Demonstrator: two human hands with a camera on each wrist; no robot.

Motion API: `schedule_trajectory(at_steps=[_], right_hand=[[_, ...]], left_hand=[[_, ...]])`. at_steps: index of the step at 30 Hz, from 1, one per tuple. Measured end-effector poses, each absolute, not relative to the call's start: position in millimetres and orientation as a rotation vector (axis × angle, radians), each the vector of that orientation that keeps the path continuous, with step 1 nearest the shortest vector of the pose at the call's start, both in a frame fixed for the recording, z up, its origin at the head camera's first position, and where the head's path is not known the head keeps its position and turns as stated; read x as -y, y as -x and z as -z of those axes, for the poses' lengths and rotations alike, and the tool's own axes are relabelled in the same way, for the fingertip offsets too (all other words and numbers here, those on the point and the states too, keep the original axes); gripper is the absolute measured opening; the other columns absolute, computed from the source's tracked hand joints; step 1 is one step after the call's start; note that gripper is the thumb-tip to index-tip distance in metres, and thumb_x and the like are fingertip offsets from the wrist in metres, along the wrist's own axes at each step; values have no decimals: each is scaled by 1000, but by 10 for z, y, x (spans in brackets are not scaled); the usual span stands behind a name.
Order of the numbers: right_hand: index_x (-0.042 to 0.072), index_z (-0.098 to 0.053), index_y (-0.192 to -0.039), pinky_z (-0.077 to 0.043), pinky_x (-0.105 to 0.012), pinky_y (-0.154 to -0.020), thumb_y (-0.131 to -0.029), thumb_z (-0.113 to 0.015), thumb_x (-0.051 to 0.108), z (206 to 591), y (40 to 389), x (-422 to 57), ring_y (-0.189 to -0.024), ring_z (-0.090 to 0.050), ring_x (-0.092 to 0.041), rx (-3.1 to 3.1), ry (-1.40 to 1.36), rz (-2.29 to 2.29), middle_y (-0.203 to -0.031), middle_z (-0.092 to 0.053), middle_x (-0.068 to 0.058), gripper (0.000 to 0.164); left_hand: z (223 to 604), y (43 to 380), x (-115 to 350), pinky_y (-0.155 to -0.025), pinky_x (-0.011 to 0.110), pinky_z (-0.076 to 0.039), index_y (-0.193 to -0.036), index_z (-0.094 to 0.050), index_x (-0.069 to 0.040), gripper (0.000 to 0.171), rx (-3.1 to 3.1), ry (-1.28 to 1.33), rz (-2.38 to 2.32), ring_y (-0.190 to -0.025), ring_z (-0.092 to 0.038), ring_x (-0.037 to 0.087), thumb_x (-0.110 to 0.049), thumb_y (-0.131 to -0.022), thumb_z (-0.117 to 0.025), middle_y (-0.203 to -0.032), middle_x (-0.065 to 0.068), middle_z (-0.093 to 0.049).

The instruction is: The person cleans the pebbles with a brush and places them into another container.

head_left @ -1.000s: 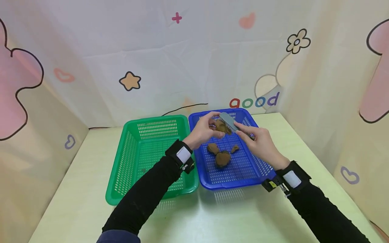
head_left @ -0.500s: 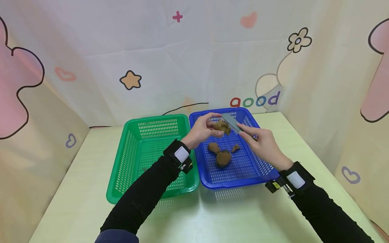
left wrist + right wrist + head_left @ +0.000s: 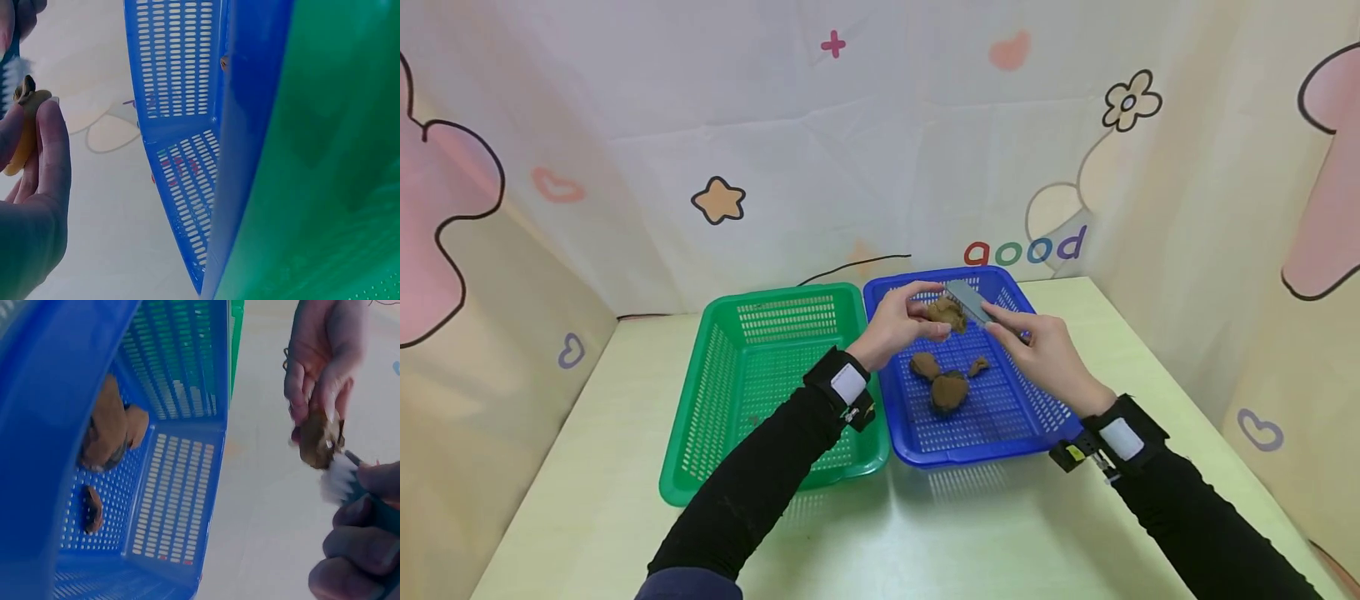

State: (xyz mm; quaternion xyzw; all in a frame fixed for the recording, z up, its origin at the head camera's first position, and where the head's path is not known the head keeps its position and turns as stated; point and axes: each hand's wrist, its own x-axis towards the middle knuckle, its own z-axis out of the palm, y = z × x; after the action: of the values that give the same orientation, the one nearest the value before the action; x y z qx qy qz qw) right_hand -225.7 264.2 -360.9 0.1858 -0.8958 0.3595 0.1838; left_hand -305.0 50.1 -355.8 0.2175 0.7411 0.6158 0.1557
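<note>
My left hand (image 3: 898,323) pinches a yellowish-brown, lumpy piece (image 3: 947,312) between thumb and fingers, over the back of the blue basket (image 3: 917,454). In the left wrist view a dark, twisted bit sticks up from the top of this piece (image 3: 26,134). A grey-blue brush (image 3: 967,300) with white bristles is gripped by my right hand (image 3: 1045,354). Its bristles are right at the piece's surface in the right wrist view, blurred there. Below the hands, several brown lumps (image 3: 950,392) lie on the basket floor, one of them small (image 3: 978,367).
A green basket (image 3: 677,483) stands against the left side of the blue one, with a few small specks inside. Both rest on a pale table (image 3: 925,542). Behind the table hangs a printed curtain (image 3: 850,167), with more fabric along both sides.
The brush shifts slightly back and forth beside the piece, moving a little right and then back left. My left hand keeps its hold, and the lumps in the basket stay put.
</note>
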Motion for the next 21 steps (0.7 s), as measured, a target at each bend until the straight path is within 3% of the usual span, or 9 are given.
schedule_trajectory(at_steps=[3, 6, 11, 16, 19, 21], right_hand=[[6, -57, -133, -28, -21, -41, -97, -59, 15, 3608, 2244, -2595, -44, -30, -6, 2502, -548, -1025, -74, -64, -14, 38], [7, -58, -133, -28, -21, -40, -96, -60, 13, 3621, 2224, -2586, -43, -30, -8, 2475, -556, -1031, -75, -66, -11, 38], [6, -59, -132, -29, -20, -41, -95, -61, 9, 3640, 2251, -2598, -46, -32, -6, 2470, -553, -989, -94, -73, -16, 37], [6, -59, -132, -29, -20, -41, -95, -61, 12, 3630, 2264, -2561, -46, -32, -6, 2463, -591, -997, -88, -72, -17, 38], [6, -59, -132, -30, -19, -41, -94, -62, 10, 3631, 2238, -2570, -47, -35, -7, 2457, -589, -1003, -97, -72, -19, 38], [6, -59, -132, -30, -18, -41, -93, -62, 8, 3635, 2226, -2590, -50, -39, -7, 2452, -586, -999, -112, -70, -21, 38]], left_hand=[[3557, 3066, -487, -85, 37, -58, -140, -49, -17, 56, -2110, -626, -1801, -95, -72, 28, -2, -89, -66, -116, 21, -67], [3551, 3080, -465, -84, 36, -59, -137, -52, -15, 52, -2078, -626, -1854, -96, -71, 30, -1, -89, -65, -115, 22, -67], [3555, 3078, -447, -82, 33, -59, -135, -55, -10, 47, -2021, -574, -1878, -97, -71, 33, 0, -90, -64, -115, 23, -67], [3549, 3068, -433, -84, 34, -59, -142, -47, -14, 57, -2026, -572, -1863, -99, -71, 31, -1, -90, -64, -121, 22, -65], [3535, 3070, -408, -86, 35, -58, -145, -45, -16, 60, -2024, -590, -1883, -102, -69, 35, 2, -90, -63, -120, 24, -65], [3530, 3072, -383, -86, 36, -58, -144, -45, -15, 59, -2025, -593, -1890, -103, -68, 38, 3, -91, -61, -118, 25, -66]])
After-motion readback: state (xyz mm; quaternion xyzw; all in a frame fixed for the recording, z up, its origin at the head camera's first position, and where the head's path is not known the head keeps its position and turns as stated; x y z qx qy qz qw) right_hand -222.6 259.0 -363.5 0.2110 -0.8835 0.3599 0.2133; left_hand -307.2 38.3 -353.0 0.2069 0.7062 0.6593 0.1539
